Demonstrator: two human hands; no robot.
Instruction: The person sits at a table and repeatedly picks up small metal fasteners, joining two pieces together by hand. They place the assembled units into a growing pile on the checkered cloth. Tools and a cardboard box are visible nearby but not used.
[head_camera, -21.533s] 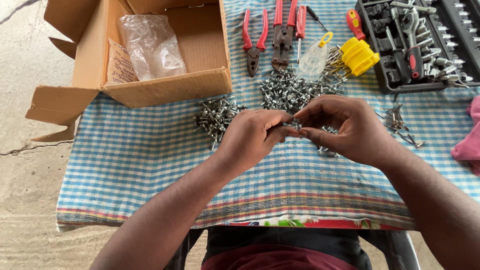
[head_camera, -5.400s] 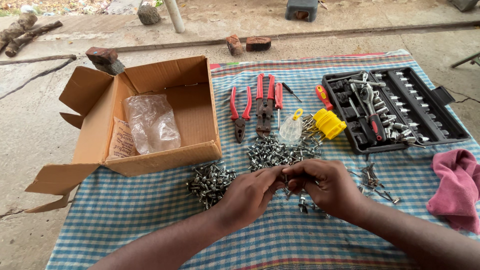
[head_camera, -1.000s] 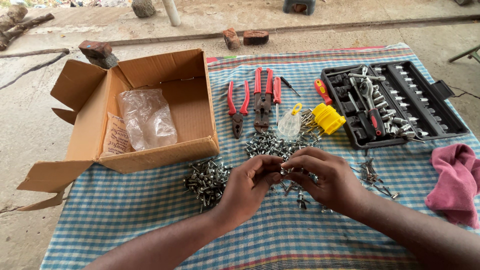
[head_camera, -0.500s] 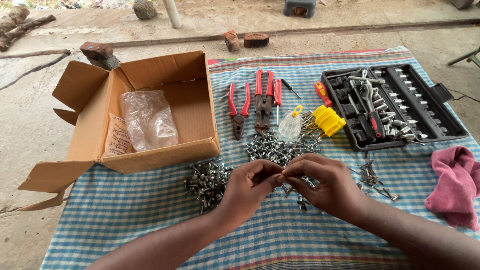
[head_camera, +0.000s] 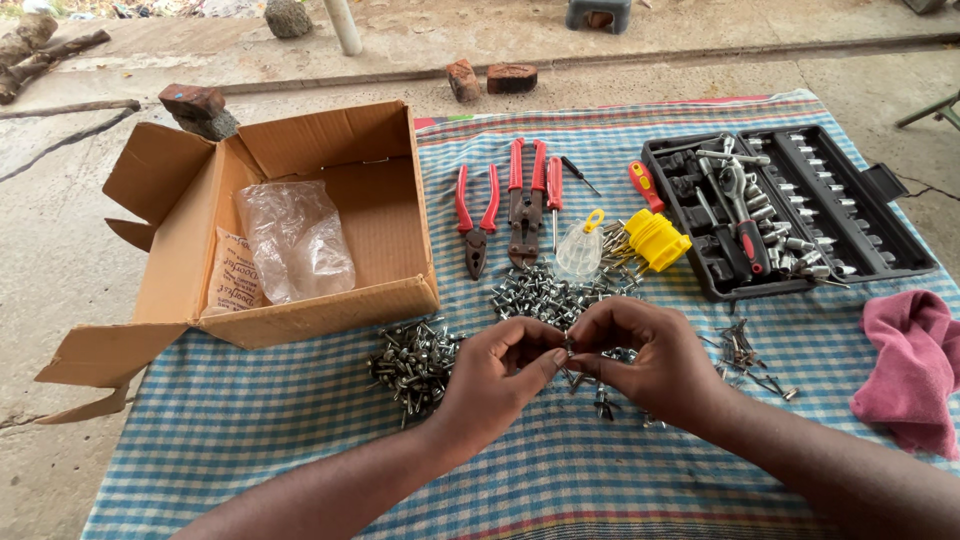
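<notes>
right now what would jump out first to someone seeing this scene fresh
The two bare hands, left hand and right hand, meet at the middle of the blue checked cloth, pinching a small metal screw between their fingertips. Heaps of silvery screws lie just beyond them. Behind sit an open brown cardboard box on the left, red-handled pliers in the centre and an open black socket case on the right.

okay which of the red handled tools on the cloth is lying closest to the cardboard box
The red-handled pliers with curved, spread handles. They lie nearest the cardboard box; the straighter red-handled tool and the small screwdrivers lie farther right.
</notes>
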